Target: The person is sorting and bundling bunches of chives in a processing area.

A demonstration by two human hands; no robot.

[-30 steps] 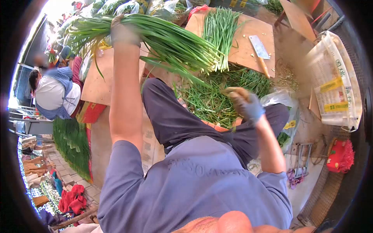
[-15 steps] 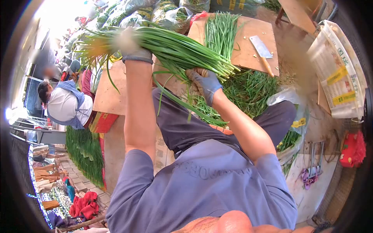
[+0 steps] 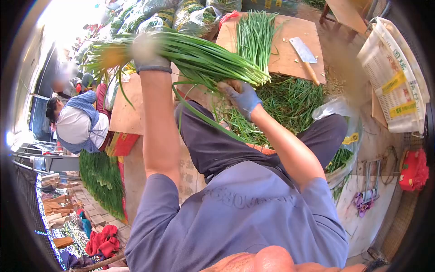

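A long bundle of green garlic chives (image 3: 208, 55) lies slantwise across the view, pale cut ends to the right and leafy tips to the left. My gloved left hand (image 3: 150, 55) is closed round its leafy part; a blurred spot covers the fingers. Under the pale ends, my gloved right hand (image 3: 243, 97) has its fingers curled against the lower edge of the bundle, pinching at the stalks. Long loose leaves hang from the bundle over my leg. Beyond it, a second pile of chives (image 3: 254, 38) rests on a wooden board (image 3: 290, 38), beside a cleaver (image 3: 304, 59).
Loose chives (image 3: 290, 106) heap below the board between my knees. White bags (image 3: 393, 77) stand at the right. Plastic bags of greens (image 3: 195, 18) line the back. Another person (image 3: 84, 120) sits at the left, near stacked chives (image 3: 102, 181) and a red cloth (image 3: 103, 240).
The view has shifted slightly. My right hand has moved a little along the bundle's underside, its fingers turned more upward. My left hand keeps its hold on the bundle.
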